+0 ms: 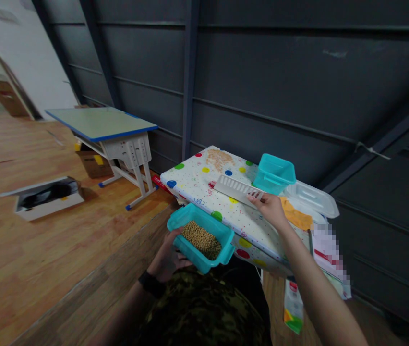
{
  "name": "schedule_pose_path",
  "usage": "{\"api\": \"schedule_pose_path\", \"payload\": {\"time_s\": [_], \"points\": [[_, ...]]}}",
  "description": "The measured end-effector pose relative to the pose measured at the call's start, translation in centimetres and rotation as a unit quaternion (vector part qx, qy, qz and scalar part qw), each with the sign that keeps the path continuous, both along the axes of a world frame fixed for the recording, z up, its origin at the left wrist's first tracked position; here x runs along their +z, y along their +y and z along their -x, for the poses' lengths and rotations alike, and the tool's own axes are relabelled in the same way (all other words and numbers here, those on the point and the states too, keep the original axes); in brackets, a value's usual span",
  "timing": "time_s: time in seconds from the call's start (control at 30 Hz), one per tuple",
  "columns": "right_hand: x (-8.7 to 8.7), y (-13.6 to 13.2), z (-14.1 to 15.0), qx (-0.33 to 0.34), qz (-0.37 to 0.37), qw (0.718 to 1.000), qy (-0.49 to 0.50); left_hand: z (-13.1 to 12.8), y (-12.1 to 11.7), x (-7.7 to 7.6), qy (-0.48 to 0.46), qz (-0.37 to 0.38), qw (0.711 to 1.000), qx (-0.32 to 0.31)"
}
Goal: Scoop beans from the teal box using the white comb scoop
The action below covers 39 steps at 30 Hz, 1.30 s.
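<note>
My left hand (172,252) grips the near left side of a teal plastic bin (181,216), its thumb over the rim. Yellowish soybeans (201,239) fill the lower part of this bin, which I hold off the front edge of the table, over my lap. My right hand (267,205) is closed on the right end of a white slotted plastic strip (235,187) above the tablecloth. Flat beige grains or flakes (219,158), too small to name, lie spread on the cloth beyond the strip.
A second teal bin (274,174) stands at the table's back right, beside a clear lid (314,198) and an orange cloth (295,214). The spotted tablecloth (186,180) covers the table. A dark panelled wall (280,86) rises behind. Left are a desk (102,122) and an open white box (51,206).
</note>
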State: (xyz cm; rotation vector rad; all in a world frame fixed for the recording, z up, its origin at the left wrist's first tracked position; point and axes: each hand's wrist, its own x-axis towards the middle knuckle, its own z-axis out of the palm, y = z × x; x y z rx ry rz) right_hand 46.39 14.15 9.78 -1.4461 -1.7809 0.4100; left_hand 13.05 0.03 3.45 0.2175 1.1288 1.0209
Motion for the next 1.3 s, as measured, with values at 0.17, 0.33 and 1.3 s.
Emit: {"api": "schedule_pose_path", "payload": {"time_s": [0.17, 0.33, 1.3], "points": [[0.1, 0.4, -0.3, 0.019, 0.005, 1.000, 0.002, 0.1, 0.0, 0.0, -0.012, -0.003, 1.000, 0.006], [0.0, 0.1, -0.6, 0.017, -0.004, 1.000, -0.002, 0.0, -0.2, 0.4, 0.000, 0.005, 1.000, 0.006], [0.6, -2.6, 1.3, -0.091, -0.060, 0.994, -0.030, 0.4, -0.1, -0.6, -0.013, -0.004, 1.000, 0.007]]}}
